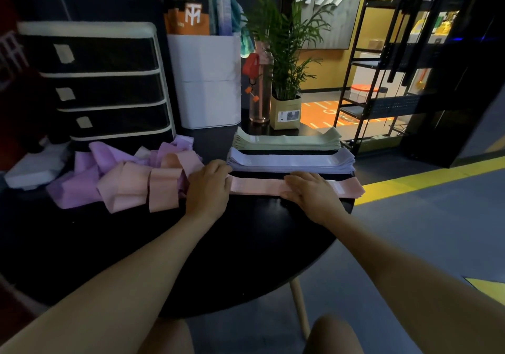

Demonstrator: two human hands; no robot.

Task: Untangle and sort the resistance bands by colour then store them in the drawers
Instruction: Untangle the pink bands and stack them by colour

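Your two hands lie on a flat pink fabric resistance band (259, 185) stretched across the far side of the round black table (246, 244). Your left hand (209, 187) covers the band's left end, fingers curled downward at the knuckles; whether they pinch the fabric cannot be told. Your right hand (310, 188) rests palm-down on the band right of its middle, fingers straight and flat against it. At 12 o'clock from the pink band, just beside it, sits a neat stack of pale lilac bands (292, 161), and beyond that, still at 12 o'clock, a stack of pale green bands (287, 141). At 9 o'clock, touching your left hand, lies a tangled heap of purple and peach-pink bands (131, 174). At 10 o'clock from the heap stands a white-framed drawer unit with three dark drawers (101, 85), each bearing a pale label, all pushed in. To the unit's 3 o'clock are a white rectangular bin (207, 83), a clear pink water bottle (259, 91) and a green potted palm in a yellowish paper pot (285, 74).
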